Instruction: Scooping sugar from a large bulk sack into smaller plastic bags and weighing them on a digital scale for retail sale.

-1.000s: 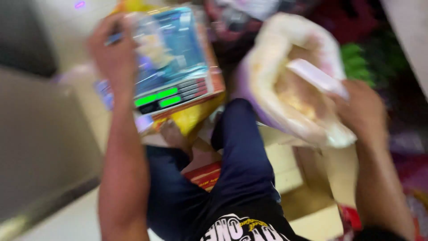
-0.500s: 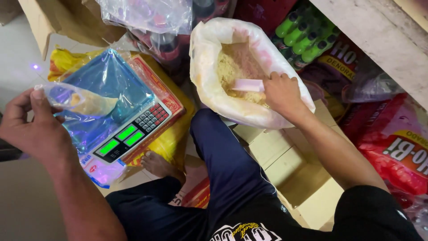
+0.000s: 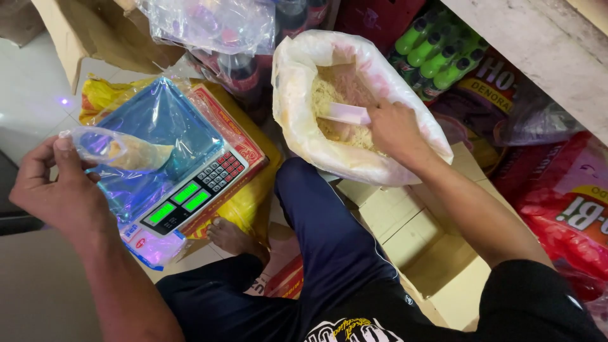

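My left hand (image 3: 60,190) pinches a small bag (image 3: 120,151) over the scale (image 3: 183,190); my right hand (image 3: 396,130) grips the scoop (image 3: 345,114) in the sack (image 3: 304,133), well right.

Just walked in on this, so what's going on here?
A person sits on the floor among stacked goods. The left hand holds a small clear bag, partly filled with pale grain, above the blue tray of a digital scale. The right hand is inside a big open sack of the same grain, gripping a white scoop. Green-capped bottles stand behind.
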